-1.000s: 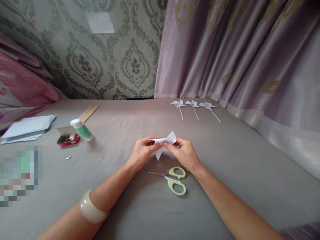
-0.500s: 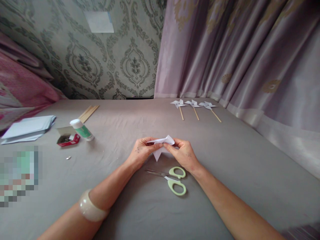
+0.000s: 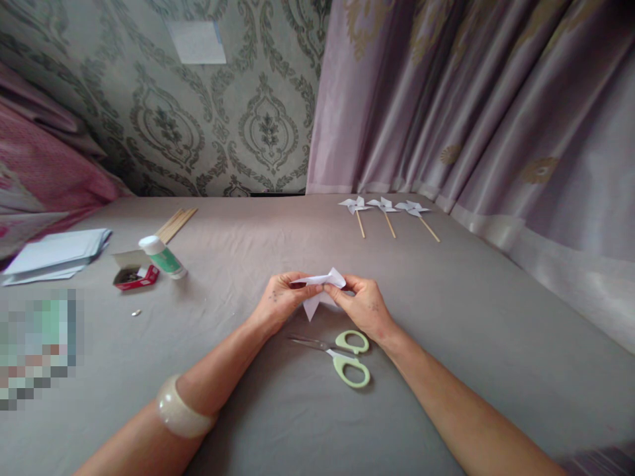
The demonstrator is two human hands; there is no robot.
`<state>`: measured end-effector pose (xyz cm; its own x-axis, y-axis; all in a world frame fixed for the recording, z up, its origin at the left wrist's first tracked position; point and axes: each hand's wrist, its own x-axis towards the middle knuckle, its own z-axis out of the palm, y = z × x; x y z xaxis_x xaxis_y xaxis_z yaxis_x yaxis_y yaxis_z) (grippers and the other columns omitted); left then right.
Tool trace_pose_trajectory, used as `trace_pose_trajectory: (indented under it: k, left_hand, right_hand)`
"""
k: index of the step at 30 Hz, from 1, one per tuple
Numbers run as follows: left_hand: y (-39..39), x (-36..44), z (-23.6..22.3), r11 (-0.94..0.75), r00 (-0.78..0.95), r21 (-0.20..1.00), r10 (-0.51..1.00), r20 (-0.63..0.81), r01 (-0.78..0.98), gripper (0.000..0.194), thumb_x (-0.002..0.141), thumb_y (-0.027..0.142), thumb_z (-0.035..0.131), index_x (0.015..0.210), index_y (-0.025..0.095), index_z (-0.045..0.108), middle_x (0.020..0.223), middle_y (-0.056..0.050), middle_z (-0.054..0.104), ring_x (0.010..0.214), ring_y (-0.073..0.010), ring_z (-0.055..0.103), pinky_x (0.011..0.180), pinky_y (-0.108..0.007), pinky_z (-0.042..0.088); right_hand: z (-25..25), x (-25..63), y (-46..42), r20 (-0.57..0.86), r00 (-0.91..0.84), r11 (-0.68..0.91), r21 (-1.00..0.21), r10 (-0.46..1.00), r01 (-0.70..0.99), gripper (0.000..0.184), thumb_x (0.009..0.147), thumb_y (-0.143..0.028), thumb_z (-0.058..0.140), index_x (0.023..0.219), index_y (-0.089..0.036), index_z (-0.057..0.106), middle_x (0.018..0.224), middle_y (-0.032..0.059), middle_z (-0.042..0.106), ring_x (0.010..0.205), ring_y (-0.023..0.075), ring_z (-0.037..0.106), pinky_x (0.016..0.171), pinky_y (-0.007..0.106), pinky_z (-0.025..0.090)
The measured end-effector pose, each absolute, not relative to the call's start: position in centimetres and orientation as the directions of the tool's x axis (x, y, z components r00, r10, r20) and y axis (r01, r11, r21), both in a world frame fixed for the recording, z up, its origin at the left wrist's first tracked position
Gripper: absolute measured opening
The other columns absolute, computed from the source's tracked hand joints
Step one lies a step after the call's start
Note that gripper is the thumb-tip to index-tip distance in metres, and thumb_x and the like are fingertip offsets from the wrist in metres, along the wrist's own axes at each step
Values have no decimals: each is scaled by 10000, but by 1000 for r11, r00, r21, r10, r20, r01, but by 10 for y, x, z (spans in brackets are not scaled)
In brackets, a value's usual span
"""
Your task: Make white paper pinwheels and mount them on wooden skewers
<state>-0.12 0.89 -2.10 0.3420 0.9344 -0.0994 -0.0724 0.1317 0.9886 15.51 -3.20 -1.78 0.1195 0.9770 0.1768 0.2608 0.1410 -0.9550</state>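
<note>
Between my hands is a white paper pinwheel, its folded blades pointing up and down. My left hand pinches it from the left, the thumb pressed near its centre. From the other side my right hand grips it, the two thumb tips almost meeting in the middle. My fingers behind the paper are partly hidden. Just below, scissors with pale green handles lie on the grey cloth, blades slightly apart and pointing left.
Three finished pinwheels on sticks lie at the back right. Leftward are a glue bottle, a small red box of metal bits, wooden sticks, a paper stack and a small shiny piece. A blurred-out patch covers the left edge.
</note>
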Motion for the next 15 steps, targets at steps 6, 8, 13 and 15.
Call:
trace_pose_trajectory:
  k: [6,8,13,15]
  left_hand:
    - [10,-2,-22,128,356,989,930,-95,-72,306,552,359,824,752,142,744,678,-38,704,584,-131,580,562,-232,402]
    - [10,-3,-22,131,360,989,928,-96,-73,308,558,361,821,762,144,746,686,-38,707,584,-127,581,562,-229,405]
    - [10,-3,-22,132,363,988,927,-97,-74,312,557,359,823,766,141,746,687,-36,709,587,-126,583,564,-227,410]
    - [10,-3,-22,132,365,989,926,-97,-72,320,553,361,824,770,139,746,685,-37,709,586,-129,583,562,-228,412]
  right_hand:
    - [-17,154,-33,186,118,149,-953,976,264,236,716,-358,646,801,-155,732,771,32,730,717,197,650,697,303,498]
    - [-16,154,-33,180,115,145,-953,977,265,241,717,-359,641,804,-153,731,776,35,730,725,198,650,701,301,496]
    - [-15,154,-33,169,118,133,-955,979,265,249,710,-363,637,798,-149,727,770,36,727,732,202,651,704,299,495]
    - [-16,154,-33,174,119,137,-954,978,267,248,711,-363,636,795,-148,727,765,35,726,727,202,651,700,299,494]
